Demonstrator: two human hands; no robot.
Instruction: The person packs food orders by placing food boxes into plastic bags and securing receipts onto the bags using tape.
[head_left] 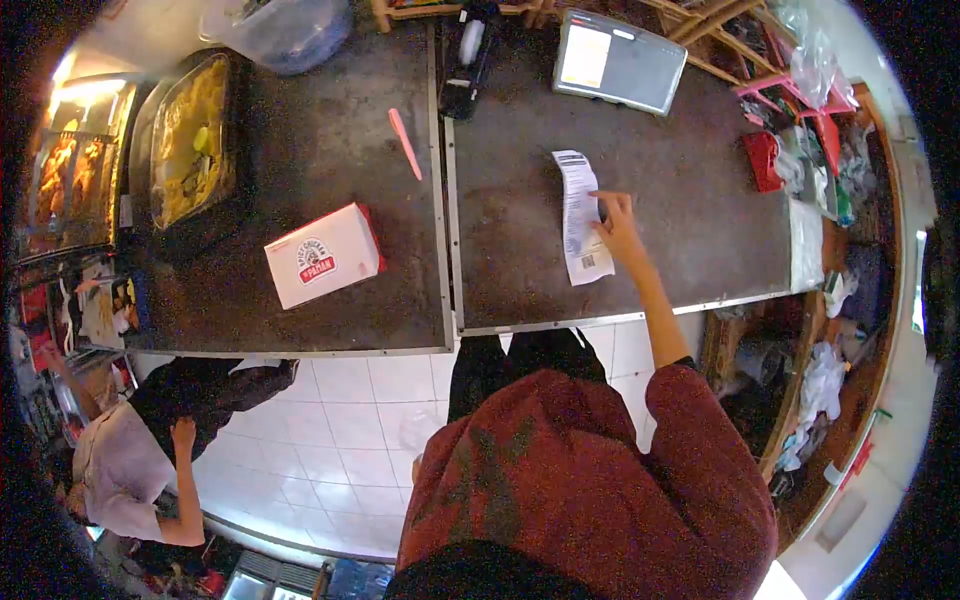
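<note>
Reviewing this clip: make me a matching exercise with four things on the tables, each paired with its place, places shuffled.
Things
1. paper slip
2. pink pen
3. printed box
4. device with a partly lit screen

Places
A. near the far edge of the right table, beside a wooden rack
B. at the fingers of the right hand
C. on the left table, nearer the front edge than the pen
D. on the left table, close to the seam between the tables

Right pairs: 1-B, 2-D, 3-C, 4-A
</note>
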